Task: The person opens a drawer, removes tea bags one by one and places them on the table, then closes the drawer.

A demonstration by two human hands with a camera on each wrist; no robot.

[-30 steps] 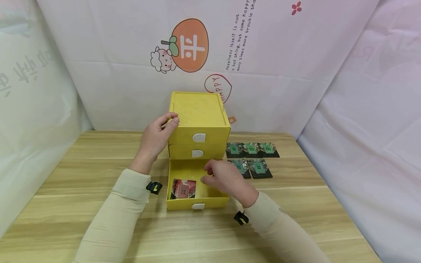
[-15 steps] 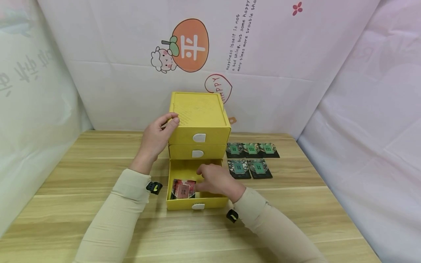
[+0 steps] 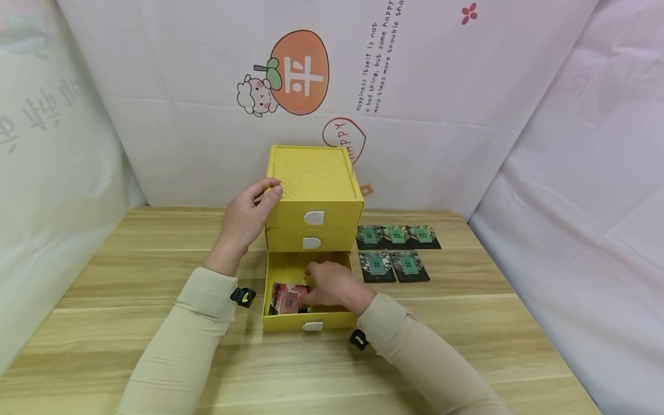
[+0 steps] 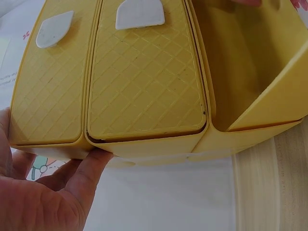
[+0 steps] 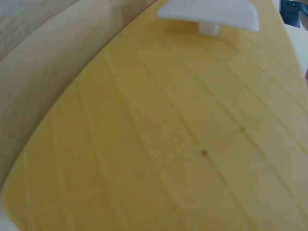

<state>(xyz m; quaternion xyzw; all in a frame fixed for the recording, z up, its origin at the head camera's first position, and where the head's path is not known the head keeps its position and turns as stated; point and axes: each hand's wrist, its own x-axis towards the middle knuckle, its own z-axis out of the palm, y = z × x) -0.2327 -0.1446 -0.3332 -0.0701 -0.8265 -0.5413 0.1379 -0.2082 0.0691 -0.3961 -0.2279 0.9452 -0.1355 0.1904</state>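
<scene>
A yellow three-drawer box (image 3: 313, 212) stands on the table with its bottom drawer (image 3: 290, 320) pulled out. A red picture card (image 3: 289, 299) lies inside that drawer at the front left. My left hand (image 3: 245, 214) grips the box's top left edge; in the left wrist view its fingers (image 4: 91, 175) reach along the box's side. My right hand (image 3: 334, 285) is down in the open drawer, thumb and index finger spread, the thumb at the card's right edge. Whether it presses the card is hard to tell. The right wrist view shows only the drawer's front panel (image 5: 159, 125) and white knob (image 5: 211, 14).
Several dark square cards with green designs lie in two rows right of the box: a back row (image 3: 396, 236) and a front row (image 3: 410, 265). Printed white cloth (image 3: 207, 144) hangs behind and at both sides of the wooden table (image 3: 129, 259).
My right hand has moved left and toward me inside the drawer, up to the red card's right edge. My left hand has stayed on the box.
</scene>
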